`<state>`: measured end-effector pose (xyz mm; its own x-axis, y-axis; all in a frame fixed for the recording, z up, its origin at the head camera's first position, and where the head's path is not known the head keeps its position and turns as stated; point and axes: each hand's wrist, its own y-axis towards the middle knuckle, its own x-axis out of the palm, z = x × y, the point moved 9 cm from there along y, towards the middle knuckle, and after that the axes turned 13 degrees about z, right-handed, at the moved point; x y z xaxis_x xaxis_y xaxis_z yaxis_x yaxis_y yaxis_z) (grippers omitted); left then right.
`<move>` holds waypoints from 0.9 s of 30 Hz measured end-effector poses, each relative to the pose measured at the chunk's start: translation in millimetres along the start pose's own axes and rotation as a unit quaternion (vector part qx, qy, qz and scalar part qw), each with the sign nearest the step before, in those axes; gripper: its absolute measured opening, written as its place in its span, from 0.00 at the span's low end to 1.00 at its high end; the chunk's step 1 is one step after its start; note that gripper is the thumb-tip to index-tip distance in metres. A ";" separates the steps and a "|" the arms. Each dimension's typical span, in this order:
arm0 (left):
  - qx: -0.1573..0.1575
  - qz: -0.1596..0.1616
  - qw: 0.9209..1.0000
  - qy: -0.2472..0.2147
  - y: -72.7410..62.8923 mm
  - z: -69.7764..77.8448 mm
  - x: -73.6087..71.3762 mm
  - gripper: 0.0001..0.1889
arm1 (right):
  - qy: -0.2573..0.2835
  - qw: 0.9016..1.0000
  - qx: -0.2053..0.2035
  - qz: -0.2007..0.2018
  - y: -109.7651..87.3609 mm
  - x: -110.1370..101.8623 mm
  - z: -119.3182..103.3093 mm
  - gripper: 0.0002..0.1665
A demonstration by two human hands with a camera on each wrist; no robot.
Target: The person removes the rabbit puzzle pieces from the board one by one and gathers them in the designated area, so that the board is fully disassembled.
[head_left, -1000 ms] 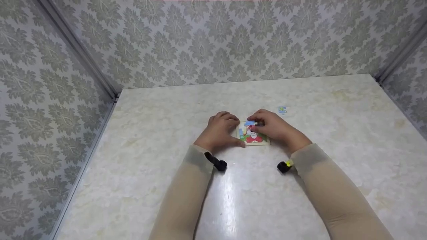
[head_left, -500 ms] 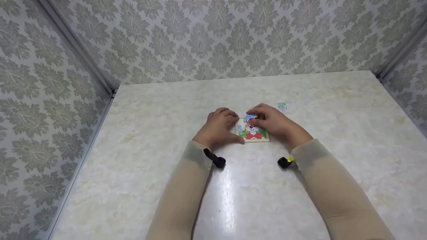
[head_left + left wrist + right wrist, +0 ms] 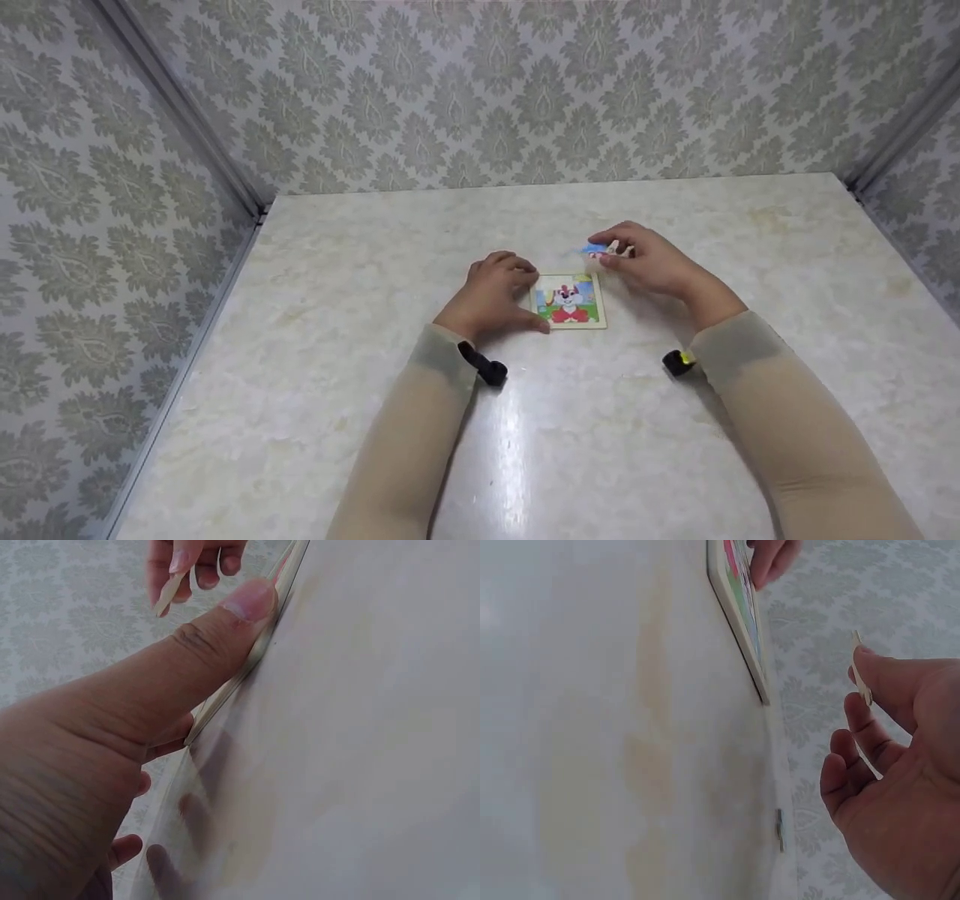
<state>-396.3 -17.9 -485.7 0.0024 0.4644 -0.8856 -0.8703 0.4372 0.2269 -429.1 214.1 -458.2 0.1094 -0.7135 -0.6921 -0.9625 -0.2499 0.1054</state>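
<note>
A small square jigsaw puzzle board (image 3: 568,318) with a cartoon animal in red lies on the table, a pale patch showing near its top. My left hand (image 3: 491,296) holds its left side, thumb at the near edge and fingers by the far left corner. In the left wrist view the thumb (image 3: 202,645) presses on the board's edge. Raised beyond the board's far right corner, my right hand (image 3: 649,259) pinches a blue and red puzzle piece (image 3: 595,250) between thumb and fingers. The right wrist view shows this thin piece (image 3: 860,671) edge-on, clear of the table.
Another puzzle piece (image 3: 780,830) lies on the table in the right wrist view; my right hand covers it in the head view. The marbled table (image 3: 375,247) ends at a patterned wall (image 3: 487,97). Black wrist cameras (image 3: 491,371) sit at both cuffs.
My right hand has lifted the blue and red puzzle piece off the board and carried it right and away from me. The left hand keeps its place on the board.
</note>
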 end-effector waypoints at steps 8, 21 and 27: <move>-0.004 -0.002 1.000 0.000 -0.4 -1.3 -0.6 0.51 | -0.026 0.998 0.023 0.049 0.8 -32.8 26.4 0.25; -0.008 0.001 1.000 0.000 -0.7 -0.1 -0.3 0.51 | -0.036 0.991 0.099 0.079 -5.0 -64.1 80.7 0.30; -0.013 -0.001 1.000 0.004 -0.2 -1.2 0.6 0.50 | -0.009 0.988 0.131 0.080 -9.4 -66.3 99.9 0.30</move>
<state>-396.7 -18.6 -486.7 0.0006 0.4576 -0.8892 -0.8832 0.4172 0.2141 -452.1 329.1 -484.6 -0.0516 -0.7185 -0.6936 -0.9986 0.0448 0.0279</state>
